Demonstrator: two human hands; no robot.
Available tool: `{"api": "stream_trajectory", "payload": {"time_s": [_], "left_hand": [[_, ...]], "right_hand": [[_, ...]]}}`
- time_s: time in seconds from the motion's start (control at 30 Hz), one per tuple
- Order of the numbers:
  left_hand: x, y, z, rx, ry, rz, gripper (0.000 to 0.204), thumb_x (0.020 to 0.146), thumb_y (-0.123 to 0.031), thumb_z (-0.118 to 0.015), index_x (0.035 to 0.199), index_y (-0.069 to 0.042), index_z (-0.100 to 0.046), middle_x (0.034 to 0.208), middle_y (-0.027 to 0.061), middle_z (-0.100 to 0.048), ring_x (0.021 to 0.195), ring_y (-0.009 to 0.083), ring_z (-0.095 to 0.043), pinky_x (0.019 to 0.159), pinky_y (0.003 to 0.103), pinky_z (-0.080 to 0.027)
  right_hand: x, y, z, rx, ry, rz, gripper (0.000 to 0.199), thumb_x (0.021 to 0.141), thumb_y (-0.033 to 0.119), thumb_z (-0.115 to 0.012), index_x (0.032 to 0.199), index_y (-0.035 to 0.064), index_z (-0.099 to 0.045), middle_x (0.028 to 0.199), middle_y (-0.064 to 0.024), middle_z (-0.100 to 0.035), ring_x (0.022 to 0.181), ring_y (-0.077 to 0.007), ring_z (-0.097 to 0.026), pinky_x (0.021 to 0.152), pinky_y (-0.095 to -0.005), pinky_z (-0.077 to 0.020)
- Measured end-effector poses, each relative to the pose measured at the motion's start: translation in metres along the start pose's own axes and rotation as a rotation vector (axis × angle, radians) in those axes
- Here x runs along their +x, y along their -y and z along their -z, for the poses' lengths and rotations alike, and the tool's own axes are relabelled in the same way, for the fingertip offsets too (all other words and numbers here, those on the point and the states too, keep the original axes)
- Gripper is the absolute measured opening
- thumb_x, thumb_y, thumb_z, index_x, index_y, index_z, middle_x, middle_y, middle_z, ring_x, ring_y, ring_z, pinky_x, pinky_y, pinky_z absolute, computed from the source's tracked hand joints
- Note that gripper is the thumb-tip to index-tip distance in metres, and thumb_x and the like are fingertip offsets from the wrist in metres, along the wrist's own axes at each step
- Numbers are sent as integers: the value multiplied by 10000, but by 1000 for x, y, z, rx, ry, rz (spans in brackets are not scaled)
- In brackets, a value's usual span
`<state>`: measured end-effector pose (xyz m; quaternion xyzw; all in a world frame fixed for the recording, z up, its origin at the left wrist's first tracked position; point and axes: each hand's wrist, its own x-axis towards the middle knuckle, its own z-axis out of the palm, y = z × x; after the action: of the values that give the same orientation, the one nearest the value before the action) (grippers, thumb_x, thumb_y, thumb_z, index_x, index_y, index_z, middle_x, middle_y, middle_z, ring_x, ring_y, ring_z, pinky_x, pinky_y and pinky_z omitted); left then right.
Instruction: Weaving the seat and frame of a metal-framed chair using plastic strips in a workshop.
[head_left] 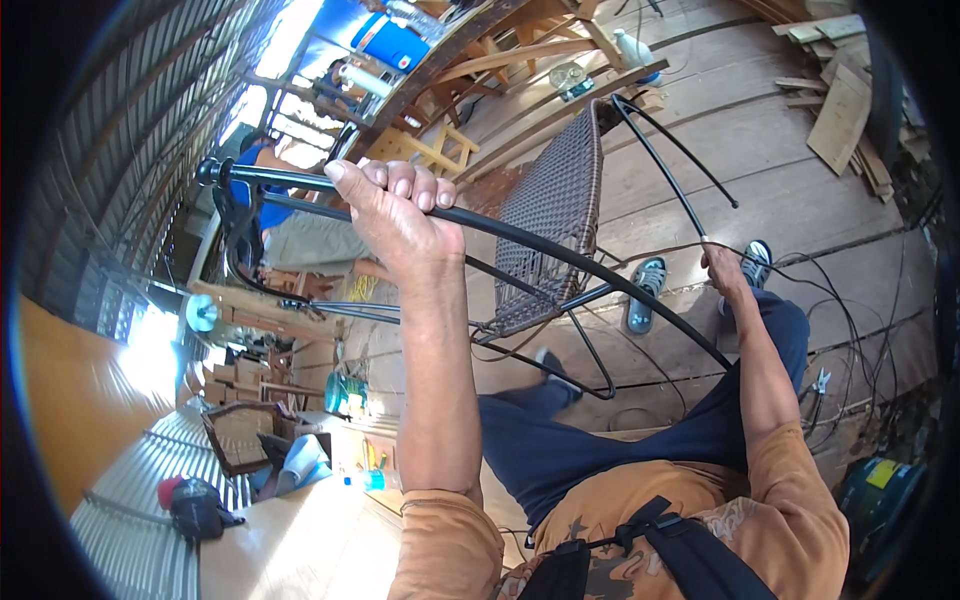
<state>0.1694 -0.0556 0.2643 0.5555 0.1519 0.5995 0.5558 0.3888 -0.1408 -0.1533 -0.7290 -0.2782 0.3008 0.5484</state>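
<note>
My left hand is raised high and gripped around a black metal tube of a chair frame. The frame carries a panel of dark brown woven wicker and thin black legs that stick up and out. My right hand is lower, to the right, near my knee; its fingers pinch a thin dark wicker strand that runs toward the frame. I am seated, with dark blue trousers and grey sneakers on a plank floor.
Loose dark strands and a small pair of pliers lie on the wooden floor at right. Wood offcuts are stacked at the top right. Another person in blue sits behind the frame. Wooden furniture and a blue container stand beyond.
</note>
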Motion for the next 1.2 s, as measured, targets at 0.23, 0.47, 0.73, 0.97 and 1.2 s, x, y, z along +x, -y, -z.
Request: {"api": "stream_trajectory", "payload": {"time_s": [0.23,0.47,0.73,0.97,1.2], "left_hand": [[0,-7,42,27,-25,-59,490,819,-613,-463,690,-155,-346,512,-45,-296,401,81,-297,383,246,-279],[-8,-19,105,-5,39,-177,366,902,-490,-391,776,-147,-415,584,-56,-379,414,41,-358,357,182,-316],[-119,74,163,537,299,-303,656,768,-408,-656,1207,-10,-375,1217,167,-420,1133,318,-428,973,446,-330],[-136,73,143,814,230,218,429,783,-57,-610,1163,44,-440,1132,190,-509,1059,250,-522,898,348,-413],[-179,60,221,695,-109,93,104,777,-65,-532,750,32,-557,727,115,-577,636,154,-545,622,239,-448]], "right_hand": [[-9,16,5,-132,-16,-35,577,867,492,-342,708,-25,-540,593,-167,-512,574,-302,-528,558,-407,-403],[-101,81,1,-541,115,127,495,789,95,-593,1239,40,-395,1119,-249,-507,1000,-410,-494,845,-433,-422],[-115,138,-52,-348,97,706,420,738,40,-581,1148,23,-493,1123,-167,-506,1083,-347,-461,950,-425,-371],[-92,190,-88,-112,187,862,68,787,89,-587,807,23,-591,735,-118,-563,682,-273,-544,622,-355,-442],[-115,227,-64,247,355,772,180,789,118,-623,647,24,-566,593,-76,-544,560,-258,-518,534,-331,-415]]}}
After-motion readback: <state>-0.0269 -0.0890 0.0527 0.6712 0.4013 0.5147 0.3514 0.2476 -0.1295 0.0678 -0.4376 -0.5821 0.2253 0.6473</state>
